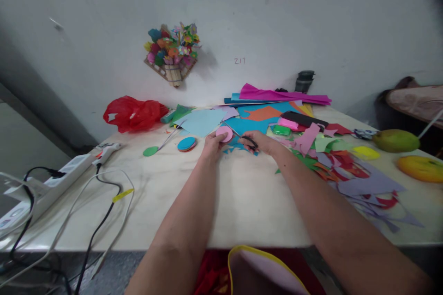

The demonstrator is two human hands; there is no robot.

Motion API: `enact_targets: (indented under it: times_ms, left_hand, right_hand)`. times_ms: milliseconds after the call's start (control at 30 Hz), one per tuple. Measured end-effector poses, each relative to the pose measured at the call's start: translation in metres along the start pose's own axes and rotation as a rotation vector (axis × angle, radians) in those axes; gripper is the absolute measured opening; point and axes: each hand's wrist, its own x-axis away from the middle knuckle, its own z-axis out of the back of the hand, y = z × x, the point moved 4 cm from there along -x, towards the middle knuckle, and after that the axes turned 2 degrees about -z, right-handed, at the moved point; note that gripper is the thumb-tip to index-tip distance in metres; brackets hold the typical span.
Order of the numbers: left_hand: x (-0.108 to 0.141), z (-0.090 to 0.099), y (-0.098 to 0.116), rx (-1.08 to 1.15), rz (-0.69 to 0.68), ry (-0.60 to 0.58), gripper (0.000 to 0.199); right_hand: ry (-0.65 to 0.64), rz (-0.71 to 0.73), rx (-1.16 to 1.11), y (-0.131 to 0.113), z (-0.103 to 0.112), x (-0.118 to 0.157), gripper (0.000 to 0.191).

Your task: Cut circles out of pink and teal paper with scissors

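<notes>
My left hand (214,143) pinches a round pink paper disc (224,134) by its left side. In my right hand (255,142) is a pair of scissors (249,143) with dark handles, its blades pointing left toward the disc. Whether the blades touch the paper I cannot tell. Below and around both hands lie small blue paper scraps (238,146), and behind them a large blue sheet (254,124). Left of my left hand rests a stack of paper discs (187,144) with a blue one on top. Farther left lies a green disc (150,151).
Colourful paper offcuts (360,177) and two mango-like fruits (396,140) cover the table's right side. A black phone-like slab (304,120) lies behind. At left are a red plastic bag (134,114), a glue gun (107,151), a power strip (58,186) and loose cables. Paper flowers (173,48) hang on the wall.
</notes>
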Motion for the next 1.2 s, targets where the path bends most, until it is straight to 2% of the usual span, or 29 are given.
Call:
enact_targets:
  times_ms: [400, 833, 1200]
  left_hand:
    - [0.0011, -0.0006, 0.0013, 0.036, -0.014, 0.013, 0.028]
    - [0.0041, -0.0051, 0.0004, 0.009, 0.019, -0.078, 0.032]
    - [0.0036, -0.0037, 0.001, 0.014, 0.011, -0.041, 0.03]
  right_hand:
    - [0.018, -0.041, -0.021, -0.0005, 0.0004, 0.0005, 0.023]
    - [-0.007, -0.018, -0.026, -0.0029, -0.0003, 0.0046, 0.029]
    - [0.016, -0.018, 0.003, -0.0068, -0.0011, 0.0047, 0.029]
